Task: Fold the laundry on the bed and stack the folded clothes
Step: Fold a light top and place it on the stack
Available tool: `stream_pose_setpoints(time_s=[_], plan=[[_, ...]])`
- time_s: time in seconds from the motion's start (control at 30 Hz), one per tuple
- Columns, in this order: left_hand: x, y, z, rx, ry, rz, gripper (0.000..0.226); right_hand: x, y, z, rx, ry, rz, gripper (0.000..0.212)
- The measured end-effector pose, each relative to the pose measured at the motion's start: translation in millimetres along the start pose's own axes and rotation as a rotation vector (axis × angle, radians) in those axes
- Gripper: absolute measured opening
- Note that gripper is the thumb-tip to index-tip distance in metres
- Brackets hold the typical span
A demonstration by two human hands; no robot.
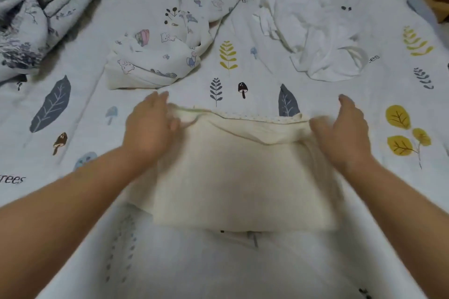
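Cream cloth [243, 177], folded into a rough rectangle, lies on the near middle of the bed [243, 269], whose sheet carries a leaf print. The left hand [150, 126] grips the cloth's far left corner, fingers curled over the edge. The right hand [345, 131] grips the far right corner, thumb curled onto the fabric. Beyond, a cartoon-print garment [155, 60] lies crumpled at far centre-left, a white garment [320, 36] is heaped at far right, and a grey patterned blanket [36, 14] is bunched at far left.
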State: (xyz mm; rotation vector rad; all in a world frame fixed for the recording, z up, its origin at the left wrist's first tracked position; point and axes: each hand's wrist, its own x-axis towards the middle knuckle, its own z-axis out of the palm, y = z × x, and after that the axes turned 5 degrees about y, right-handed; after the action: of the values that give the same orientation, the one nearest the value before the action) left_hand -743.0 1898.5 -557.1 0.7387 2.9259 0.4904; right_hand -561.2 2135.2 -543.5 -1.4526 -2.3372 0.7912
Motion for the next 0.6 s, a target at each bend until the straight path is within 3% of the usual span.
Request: stream_pose_setpoints(time_s=[0.1, 0.17, 0.2, 0.23, 0.3, 0.37, 0.43, 0.5, 0.6], plan=[[-35.0, 15.4, 31.2, 0.114, 0.022, 0.358, 0.055, -48.7, -3.2, 33.4, -0.216, 0.038, -0.473, 0.061], [-50.5, 20.4, 46.1, 0.180, -0.044, 0.599, 0.053, -71.5, 4.3, 54.1, -0.397, -0.106, -0.817, 0.055], [-52.0, 19.5, 52.4, 0.236, -0.095, 0.669, 0.056, -74.5, 9.5, 61.3, -0.521, -0.228, -0.891, 0.055], [-50.0, 17.4, 57.3, 0.290, -0.165, 0.669, 0.058, -71.0, 14.0, 66.1, -0.628, -0.354, -0.866, 0.058], [-38.3, 3.2, 66.0, 0.341, -0.245, 0.511, 0.064, -49.5, 29.0, 70.9, -0.703, -0.425, -0.654, 0.068], [-23.0, -16.3, 72.1, 0.360, -0.286, 0.296, 0.070, -25.0, 42.9, 71.6, -0.747, -0.308, -0.476, 0.071], [-11.9, -21.9, 70.5, 0.388, -0.301, 0.216, 0.073, -7.3, 47.4, 65.5, -0.722, -0.243, -0.308, 0.068], [-4.8, -11.8, 64.9, 0.430, -0.194, 0.218, 0.070, 1.8, 45.0, 60.2, -0.671, -0.196, -0.185, 0.066], [-7.9, 15.1, 64.6, 0.370, 0.033, 0.303, 0.061, -2.5, 42.2, 58.8, -0.588, -0.036, -0.243, 0.065]])
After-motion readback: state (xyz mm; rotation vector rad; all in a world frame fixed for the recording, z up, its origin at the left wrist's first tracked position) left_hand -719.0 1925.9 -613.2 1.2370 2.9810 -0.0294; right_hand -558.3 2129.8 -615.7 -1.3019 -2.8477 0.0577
